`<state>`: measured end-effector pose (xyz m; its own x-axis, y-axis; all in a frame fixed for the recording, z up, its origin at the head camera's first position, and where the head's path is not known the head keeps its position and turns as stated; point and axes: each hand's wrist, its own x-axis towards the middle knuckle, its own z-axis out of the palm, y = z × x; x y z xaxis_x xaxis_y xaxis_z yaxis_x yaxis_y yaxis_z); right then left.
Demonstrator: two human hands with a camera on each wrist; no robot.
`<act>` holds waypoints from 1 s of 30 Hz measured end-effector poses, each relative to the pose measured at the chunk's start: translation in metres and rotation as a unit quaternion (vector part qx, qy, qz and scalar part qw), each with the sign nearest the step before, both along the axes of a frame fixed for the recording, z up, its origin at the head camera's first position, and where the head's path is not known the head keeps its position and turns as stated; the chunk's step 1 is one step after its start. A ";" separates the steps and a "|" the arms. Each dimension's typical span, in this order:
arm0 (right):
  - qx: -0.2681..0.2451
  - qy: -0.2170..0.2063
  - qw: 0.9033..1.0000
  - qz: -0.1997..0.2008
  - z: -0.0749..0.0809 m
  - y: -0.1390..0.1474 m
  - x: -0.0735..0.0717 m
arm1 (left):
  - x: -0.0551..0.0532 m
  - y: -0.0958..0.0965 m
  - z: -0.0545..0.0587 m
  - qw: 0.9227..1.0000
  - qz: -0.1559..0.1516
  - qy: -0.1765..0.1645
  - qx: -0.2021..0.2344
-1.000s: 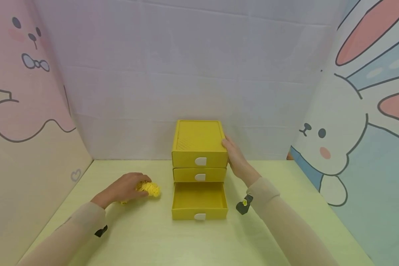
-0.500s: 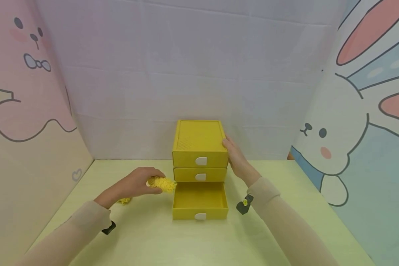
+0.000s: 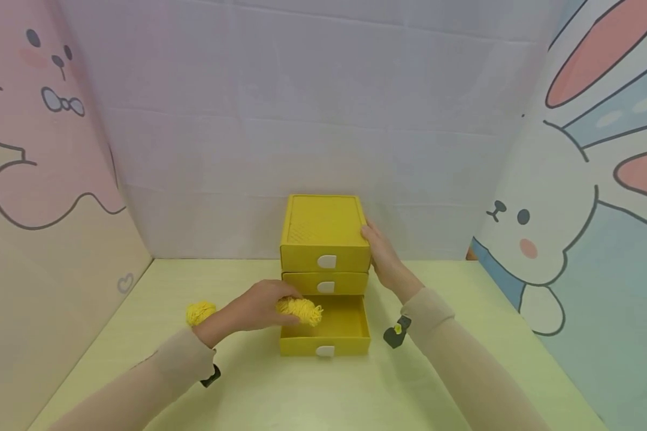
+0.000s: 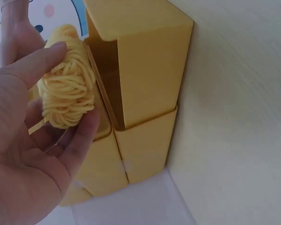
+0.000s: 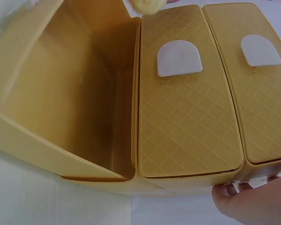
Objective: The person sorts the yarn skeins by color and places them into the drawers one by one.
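Observation:
My left hand (image 3: 261, 304) pinches a skein of yellow yarn (image 3: 304, 310) between thumb and fingers, over the left part of the pulled-out bottom drawer (image 3: 345, 345). In the left wrist view the yarn (image 4: 68, 82) shows as a loose bundle of looped strands beside the drawer's side. My right hand (image 3: 384, 258) rests against the right side of the yellow three-drawer box (image 3: 323, 220), thumb at its top edge. The right wrist view shows its fingertips (image 5: 221, 199) against the box's side, and the open drawer (image 5: 79, 89) with a bare inside.
Another ball of yellow yarn (image 3: 199, 312) lies on the pale table (image 3: 237, 383) at the left, just behind my left wrist. The upper two drawers with white tabs (image 3: 326, 261) are closed. A white cloth wall (image 3: 323, 120) stands behind, with printed panels on both sides.
My left hand has picked the yarn skein up from the table and carried it right, over the open drawer. The other yarn ball has come into view. The right hand stays put.

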<state>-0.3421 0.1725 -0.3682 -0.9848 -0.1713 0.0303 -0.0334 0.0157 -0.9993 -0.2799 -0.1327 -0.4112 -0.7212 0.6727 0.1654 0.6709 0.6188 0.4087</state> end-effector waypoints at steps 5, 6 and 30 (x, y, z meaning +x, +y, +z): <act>-0.004 -0.002 1.000 0.000 -0.001 0.000 0.001 | 0.002 0.026 -0.009 1.000 0.008 0.013 -0.016; -0.004 -0.002 1.000 0.000 -0.001 0.000 0.001 | 0.002 0.031 -0.011 1.000 0.008 0.016 -0.017; -0.002 0.004 1.000 0.010 -0.003 0.002 0.000 | -0.003 0.101 -0.041 0.999 0.025 -0.010 -0.022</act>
